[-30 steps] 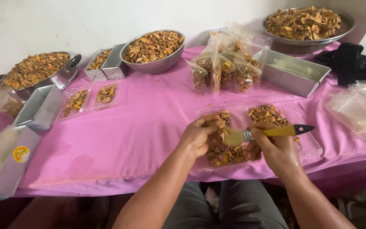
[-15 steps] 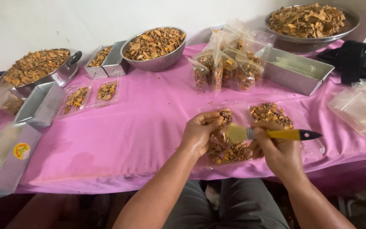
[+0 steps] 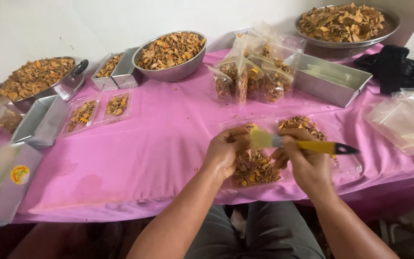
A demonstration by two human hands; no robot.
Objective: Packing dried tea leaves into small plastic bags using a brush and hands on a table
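Over the clear tray [image 3: 348, 165] at the bench's near edge, the left hand [image 3: 224, 154] pinches a dried piece; the right hand [image 3: 303, 163] grips the brush [image 3: 295, 143], handle toward three o'clock, bristles touching it.

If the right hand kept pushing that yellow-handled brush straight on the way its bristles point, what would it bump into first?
Most likely the left hand: the paintbrush in the right hand points its bristles leftward at the left fingertips, which pinch a dried piece just above the clear tray. Depth is hard to judge.
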